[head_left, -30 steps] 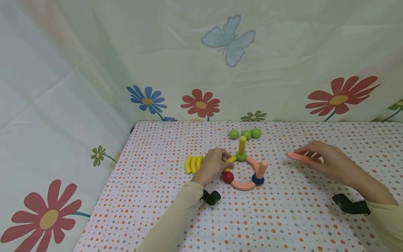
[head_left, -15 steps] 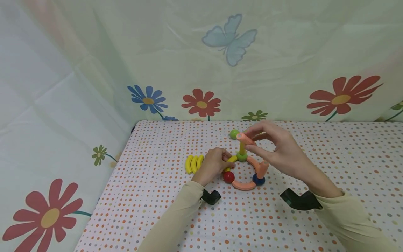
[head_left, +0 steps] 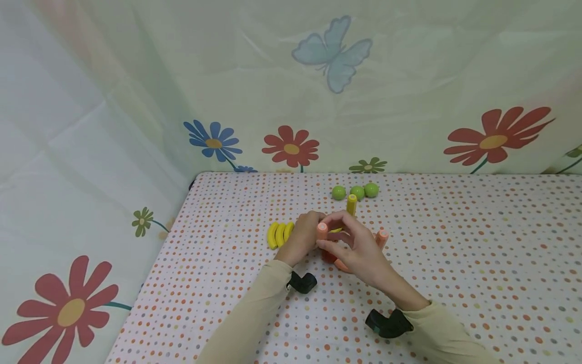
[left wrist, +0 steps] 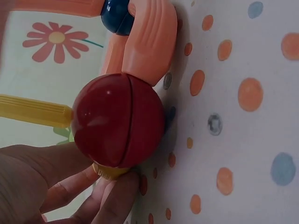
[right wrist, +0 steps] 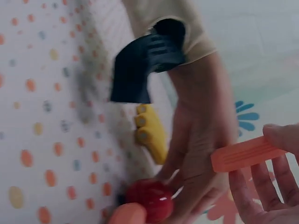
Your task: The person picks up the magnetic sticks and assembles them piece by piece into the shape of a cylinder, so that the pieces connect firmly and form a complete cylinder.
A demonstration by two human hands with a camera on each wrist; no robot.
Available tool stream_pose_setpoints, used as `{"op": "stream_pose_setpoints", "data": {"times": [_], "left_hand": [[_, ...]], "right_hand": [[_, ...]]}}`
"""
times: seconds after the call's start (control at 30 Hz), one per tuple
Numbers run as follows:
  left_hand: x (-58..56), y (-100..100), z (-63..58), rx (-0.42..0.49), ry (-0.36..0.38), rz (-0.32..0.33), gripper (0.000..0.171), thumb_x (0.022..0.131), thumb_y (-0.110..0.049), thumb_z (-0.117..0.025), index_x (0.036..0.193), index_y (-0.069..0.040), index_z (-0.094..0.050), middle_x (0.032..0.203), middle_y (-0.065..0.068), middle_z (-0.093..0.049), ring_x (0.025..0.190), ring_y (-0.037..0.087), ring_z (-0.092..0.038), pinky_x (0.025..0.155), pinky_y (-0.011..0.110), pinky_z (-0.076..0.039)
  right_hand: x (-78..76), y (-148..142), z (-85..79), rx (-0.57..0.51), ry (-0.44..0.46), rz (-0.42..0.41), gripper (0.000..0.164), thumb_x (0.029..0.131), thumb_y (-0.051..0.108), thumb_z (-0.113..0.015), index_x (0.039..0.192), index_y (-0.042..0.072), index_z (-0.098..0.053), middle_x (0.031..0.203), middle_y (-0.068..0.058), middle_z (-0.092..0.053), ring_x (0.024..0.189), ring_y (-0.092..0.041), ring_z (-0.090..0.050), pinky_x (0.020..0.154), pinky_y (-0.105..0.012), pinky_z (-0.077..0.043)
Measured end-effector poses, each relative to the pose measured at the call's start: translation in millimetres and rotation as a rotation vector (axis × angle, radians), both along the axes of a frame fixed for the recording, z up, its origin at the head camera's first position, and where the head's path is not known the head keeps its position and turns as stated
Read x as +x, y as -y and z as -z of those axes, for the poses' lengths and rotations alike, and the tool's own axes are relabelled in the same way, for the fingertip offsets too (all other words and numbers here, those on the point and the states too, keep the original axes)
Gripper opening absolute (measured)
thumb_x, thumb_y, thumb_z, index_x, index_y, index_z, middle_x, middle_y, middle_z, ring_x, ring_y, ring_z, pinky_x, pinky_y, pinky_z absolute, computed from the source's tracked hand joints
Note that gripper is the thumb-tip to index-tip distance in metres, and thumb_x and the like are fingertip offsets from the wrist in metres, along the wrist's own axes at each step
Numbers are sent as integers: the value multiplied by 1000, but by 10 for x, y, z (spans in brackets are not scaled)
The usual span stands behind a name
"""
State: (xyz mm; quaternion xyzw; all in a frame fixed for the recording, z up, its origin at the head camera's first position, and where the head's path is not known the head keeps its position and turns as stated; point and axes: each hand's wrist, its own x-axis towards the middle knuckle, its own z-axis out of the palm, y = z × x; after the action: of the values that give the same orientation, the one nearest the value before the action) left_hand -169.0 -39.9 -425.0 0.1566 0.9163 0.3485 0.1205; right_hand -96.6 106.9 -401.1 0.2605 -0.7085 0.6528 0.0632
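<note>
My left hand (head_left: pixel 301 238) pinches a yellow curved piece (left wrist: pixel 110 172) beside the red ball (left wrist: pixel 110 122) of a ring built from balls and sticks on the table. Between thumb and fingers, my right hand (head_left: pixel 361 252) holds a loose peach stick (head_left: pixel 322 231) above the red ball, roughly upright and apart from it in the right wrist view. Peach curved pieces (left wrist: pixel 152 44) and a dark blue ball (left wrist: pixel 116 17) belong to the ring. A yellow stick (head_left: pixel 352 204) and another peach stick (head_left: pixel 382 237) stand up from it. My right hand hides much of the ring in the head view.
Three green balls (head_left: pixel 357 192) lie behind the ring. Several yellow curved pieces (head_left: pixel 280 234) lie side by side left of my left hand. A dotted cloth (head_left: pixel 477 242) covers the table, and a flowered curtain (head_left: pixel 400 91) hangs behind it.
My right hand has carried the peach stick from the right, past the yellow upright stick, to above the red ball, turning it upright. My left hand has stayed at the ring.
</note>
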Motion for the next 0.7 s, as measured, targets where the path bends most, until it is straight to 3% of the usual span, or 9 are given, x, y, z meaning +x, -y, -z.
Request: {"op": "stream_pose_setpoints", "data": {"times": [0.1, 0.2, 0.4, 0.7], "left_hand": [[-13, -18, -10, 8, 87, -54, 13, 98, -1, -68, 108, -1, -77, 87, 2, -70, 72, 13, -55, 65, 20, -46], [-25, -24, -5, 34, 134, -78, 19, 94, 0, -70, 113, 0, -76, 87, 3, -72, 69, 13, -54, 58, 20, -43], [-32, -13, 12, 89, 159, -84, 25, 91, 0, -73, 116, 0, -76, 86, 2, -73, 61, 11, -51, 50, 20, -38], [-30, -20, 9, 75, 171, -92, 23, 92, -5, -75, 115, -1, -77, 88, 1, -73, 68, 11, -55, 54, 19, -42]], "right_hand": [[7, -4, 96, -3, 31, 16, 35, 87, -20, -72, 118, -9, -57, 117, -23, -59, 108, -8, -61, 91, -23, -56], [14, -23, 151, 21, 38, 45, 35, 88, -18, -73, 118, -8, -58, 117, -21, -61, 108, -8, -61, 92, -24, -57], [19, -41, 217, 76, 33, 87, 37, 87, -17, -74, 119, -7, -58, 120, -18, -62, 109, -7, -60, 92, -23, -56], [10, -45, 282, 98, 27, 102, 37, 87, -18, -73, 119, -6, -58, 120, -18, -62, 108, -7, -60, 91, -26, -58]]}}
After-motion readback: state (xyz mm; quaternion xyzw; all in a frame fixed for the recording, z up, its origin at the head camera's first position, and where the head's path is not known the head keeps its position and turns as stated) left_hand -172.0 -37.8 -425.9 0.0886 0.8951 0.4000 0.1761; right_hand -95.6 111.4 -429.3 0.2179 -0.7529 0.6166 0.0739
